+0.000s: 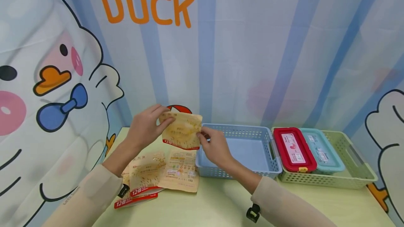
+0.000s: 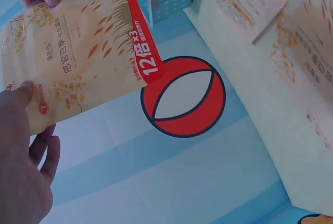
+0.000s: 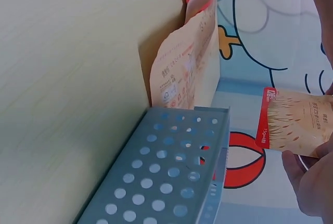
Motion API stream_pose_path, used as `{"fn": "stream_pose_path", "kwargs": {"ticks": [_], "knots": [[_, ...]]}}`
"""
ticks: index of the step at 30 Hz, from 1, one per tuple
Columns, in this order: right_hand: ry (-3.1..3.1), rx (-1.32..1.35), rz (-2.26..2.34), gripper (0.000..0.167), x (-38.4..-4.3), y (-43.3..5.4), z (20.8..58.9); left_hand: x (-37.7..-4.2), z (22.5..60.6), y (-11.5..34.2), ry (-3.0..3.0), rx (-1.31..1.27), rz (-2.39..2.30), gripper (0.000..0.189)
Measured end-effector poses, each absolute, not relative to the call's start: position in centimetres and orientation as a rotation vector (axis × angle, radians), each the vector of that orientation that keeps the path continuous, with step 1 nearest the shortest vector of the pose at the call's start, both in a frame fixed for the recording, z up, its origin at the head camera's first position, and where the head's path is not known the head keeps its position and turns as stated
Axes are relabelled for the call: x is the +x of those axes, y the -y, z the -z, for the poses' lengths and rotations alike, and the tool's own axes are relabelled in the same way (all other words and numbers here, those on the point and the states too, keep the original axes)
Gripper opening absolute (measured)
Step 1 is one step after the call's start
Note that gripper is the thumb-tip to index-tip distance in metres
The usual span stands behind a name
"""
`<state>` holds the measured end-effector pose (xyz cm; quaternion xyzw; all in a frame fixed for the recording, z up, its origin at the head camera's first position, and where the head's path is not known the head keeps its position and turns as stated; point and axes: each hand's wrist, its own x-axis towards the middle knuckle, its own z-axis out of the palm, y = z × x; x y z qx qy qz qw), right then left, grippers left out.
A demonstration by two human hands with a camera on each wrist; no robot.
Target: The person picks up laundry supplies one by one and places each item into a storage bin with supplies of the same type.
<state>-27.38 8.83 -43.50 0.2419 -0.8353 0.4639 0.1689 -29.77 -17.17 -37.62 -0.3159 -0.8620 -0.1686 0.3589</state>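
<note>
A pale yellow pouch [image 1: 181, 129] with a red band along its bottom edge is held up above the table. My left hand [image 1: 143, 127] pinches its top left corner, thumb across the front. At the pouch's right edge, my right hand [image 1: 216, 146] grips with thumb and fingers. The left wrist view shows the pouch's printed front [image 2: 73, 52] with grass and flower drawings. Below the hands, several similar pouches [image 1: 147, 171] lie overlapping on the table, one of them a pouch with small print [image 1: 181, 172] beside the blue basket.
A blue plastic basket [image 1: 247, 155] stands right of the pouches. Next to it, a green basket [image 1: 355, 165] bears a red-lidded box [image 1: 291, 150] and a teal-lidded box [image 1: 322, 150]. Behind the pale table [image 1: 227, 202] hangs a duck-print curtain [image 1: 240, 45].
</note>
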Motion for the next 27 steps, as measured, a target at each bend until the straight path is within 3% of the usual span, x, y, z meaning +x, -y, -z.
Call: {"fn": "stream_pose_path", "kwargs": {"ticks": [7, 14, 27], "knots": [[2.377, 0.674, -1.327, 0.014, -27.2, -9.9, 42.7, -29.5, 37.5, 16.3, 2.325, -0.696, 0.664, 0.040], [2.355, 0.667, -1.291, 0.012, -27.5, -11.2, 42.6, -29.4, 39.4, 15.1, 2.505, -0.556, 0.938, 0.031], [2.344, 0.607, -1.357, 0.014, -27.8, -12.9, 42.0, -29.5, 41.9, 12.8, 2.466, -0.477, 1.124, 0.043]]}}
